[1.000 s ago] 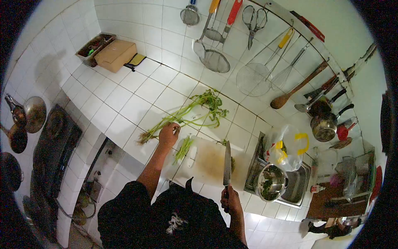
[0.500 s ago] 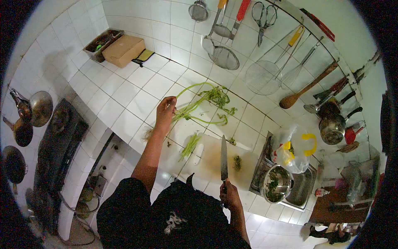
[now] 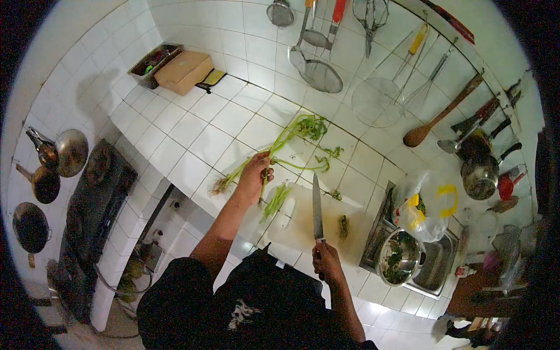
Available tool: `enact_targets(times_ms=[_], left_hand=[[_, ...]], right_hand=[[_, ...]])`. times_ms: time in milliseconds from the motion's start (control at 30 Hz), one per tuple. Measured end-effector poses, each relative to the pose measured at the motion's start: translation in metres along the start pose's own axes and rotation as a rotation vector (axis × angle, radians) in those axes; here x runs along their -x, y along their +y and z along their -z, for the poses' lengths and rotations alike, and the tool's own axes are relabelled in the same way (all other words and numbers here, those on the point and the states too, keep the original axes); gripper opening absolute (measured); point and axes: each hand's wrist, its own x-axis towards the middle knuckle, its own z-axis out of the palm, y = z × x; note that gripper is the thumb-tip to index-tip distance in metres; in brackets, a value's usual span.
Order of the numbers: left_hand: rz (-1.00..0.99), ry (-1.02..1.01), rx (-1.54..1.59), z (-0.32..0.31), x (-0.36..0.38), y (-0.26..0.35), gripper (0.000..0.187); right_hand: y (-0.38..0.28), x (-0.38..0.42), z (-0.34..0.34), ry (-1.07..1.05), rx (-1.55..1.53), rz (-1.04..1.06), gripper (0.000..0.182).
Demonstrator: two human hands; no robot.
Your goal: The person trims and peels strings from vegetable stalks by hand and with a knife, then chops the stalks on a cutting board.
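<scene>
My left hand point(image 3: 256, 175) is closed around a bunch of leafy celery stalks point(image 3: 284, 138), whose leaves point away from me and whose roots point(image 3: 220, 185) stick out to the left. My right hand point(image 3: 328, 261) grips a kitchen knife point(image 3: 317, 211) by its handle, blade pointing away from me over the white cutting board point(image 3: 303, 230). On the board, right of the blade, lies a small dark green clump point(image 3: 343, 227). Cut pale stalks point(image 3: 275, 202) lie at the board's left edge, below my left hand.
To the right, a metal pot point(image 3: 400, 256) with chopped greens stands by the sink point(image 3: 434, 265), near a plastic bag point(image 3: 424, 210). Strainers, a whisk point(image 3: 424, 90) and a wooden spoon point(image 3: 434, 119) hang on the tiled wall. A cardboard box point(image 3: 184, 72) sits at the back left.
My left hand has moved right and toward me, and now grasps the celery stalks in a bunch, their roots shifted. The knife stays in my right hand over the board. The view has shifted slightly.
</scene>
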Motion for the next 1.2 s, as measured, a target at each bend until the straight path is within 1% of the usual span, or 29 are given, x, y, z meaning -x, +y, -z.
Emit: enact_targets(times_ms=[33, 67, 100, 133, 167, 200, 267, 300, 333, 400, 467, 533, 567, 600, 667, 700, 733, 767, 800, 833, 867, 900, 933, 1000, 1033, 1100, 1133, 1167, 1200], left_hand=[[0.023, 0.022, 0.053, -0.002, 0.004, -0.009, 0.027], [0.033, 0.016, 0.046, -0.007, 0.009, -0.018, 0.027], [0.061, 0.020, 0.121, -0.013, 0.013, -0.028, 0.027], [0.088, 0.024, 0.195, -0.018, 0.018, -0.036, 0.028], [0.123, -0.032, 0.179, -0.021, 0.024, -0.044, 0.029], [0.129, -0.040, 0.175, -0.024, 0.028, -0.051, 0.029], [0.116, -0.143, -0.044, -0.035, 0.038, -0.059, 0.033], [0.181, -0.122, -0.085, -0.046, 0.047, -0.057, 0.036], [0.181, -0.130, -0.088, -0.048, 0.050, -0.064, 0.036], [0.186, -0.216, -0.172, -0.051, 0.058, -0.072, 0.039], [0.197, -0.234, -0.195, -0.055, 0.065, -0.071, 0.038], [0.158, -0.270, -0.336, -0.061, 0.070, -0.068, 0.036], [0.106, -0.267, -0.403, -0.060, 0.069, -0.072, 0.029], [0.108, -0.272, -0.404, -0.054, 0.060, -0.078, 0.029], [-0.093, -0.384, -0.649, -0.039, 0.035, -0.090, 0.022], [-0.186, -0.312, -0.794, -0.033, 0.024, -0.088, 0.019], [-0.201, -0.288, -0.775, -0.020, 0.004, -0.092, 0.022], [-0.359, -0.218, -0.985, -0.013, -0.011, -0.087, 0.025], [-0.536, -0.185, -1.216, -0.001, -0.028, -0.078, 0.033], [-0.709, -0.100, -1.409, 0.014, -0.046, -0.074, 0.048], [-0.671, 0.037, -1.683, 0.026, -0.064, -0.073, 0.063], [-0.740, 0.140, -1.834, 0.030, -0.073, -0.067, 0.072], [-0.712, 0.190, -1.802, 0.033, -0.079, -0.062, 0.075], [-0.639, 0.169, -1.824, 0.045, -0.094, -0.058, 0.071], [-0.647, 0.162, -1.816, 0.049, -0.100, -0.057, 0.071], [-0.543, 0.178, -1.833, 0.059, -0.107, -0.059, 0.052], [-0.542, 0.172, -1.833, 0.068, -0.114, -0.061, 0.052], [-0.603, 0.180, -1.758, 0.078, -0.121, -0.064, 0.042], [-0.663, 0.188, -1.683, 0.084, -0.124, -0.067, 0.032]], right_hand=[[0.000, -0.001, -0.003, 0.005, -0.011, -0.003, 0.041], [-0.004, -0.003, -0.008, 0.023, -0.027, 0.018, 0.036], [-0.008, -0.005, -0.013, 0.040, -0.041, 0.042, 0.031], [-0.012, -0.006, -0.017, 0.047, -0.050, 0.044, 0.031], [-0.015, -0.007, -0.023, 0.093, -0.022, 0.085, 0.027], [-0.018, -0.008, -0.027, 0.139, 0.008, 0.126, 0.023], [-0.023, -0.011, -0.032, 0.144, -0.002, 0.137, 0.021], [-0.026, -0.012, -0.034, 0.131, 0.058, 0.178, 0.022], [-0.027, -0.012, -0.035, 0.117, 0.119, 0.218, 0.023], [-0.030, -0.012, -0.037, 0.119, 0.133, 0.227, 0.023], [-0.031, -0.010, -0.037, 0.119, 0.148, 0.232, 0.024], [-0.028, -0.007, -0.036, 0.136, 0.107, 0.205, 0.021], [-0.021, -0.009, -0.034, 0.140, 0.105, 0.208, 0.021], [-0.011, -0.014, -0.030, 0.159, 0.082, 0.220, 0.021], [-0.002, -0.013, -0.025, 0.182, 0.057, 0.230, 0.020], [-0.001, -0.009, -0.022, 0.182, 0.018, 0.221, 0.020], [-0.001, -0.005, -0.020, 0.182, -0.021, 0.214, 0.020], [-0.005, 0.001, -0.019, 0.189, -0.023, 0.215, 0.020], [-0.011, 0.010, -0.018, 0.212, -0.027, 0.172, 0.021], [-0.014, 0.014, -0.017, 0.235, -0.031, 0.132, 0.021], [-0.012, 0.014, -0.015, 0.244, -0.033, 0.136, 0.021], [-0.008, 0.012, -0.014, 0.267, -0.027, 0.170, 0.021], [-0.004, 0.013, -0.012, 0.289, -0.022, 0.201, 0.021], [0.003, 0.017, -0.010, 0.287, -0.045, 0.226, 0.021], [0.001, 0.018, -0.009, 0.277, -0.067, 0.247, 0.021], [-0.010, 0.034, -0.009, 0.286, -0.097, 0.257, 0.020], [-0.016, 0.043, -0.011, 0.282, -0.128, 0.260, 0.019], [-0.014, 0.049, -0.005, 0.237, -0.163, 0.293, 0.017], [-0.022, 0.059, -0.004, 0.240, -0.165, 0.291, 0.017]])
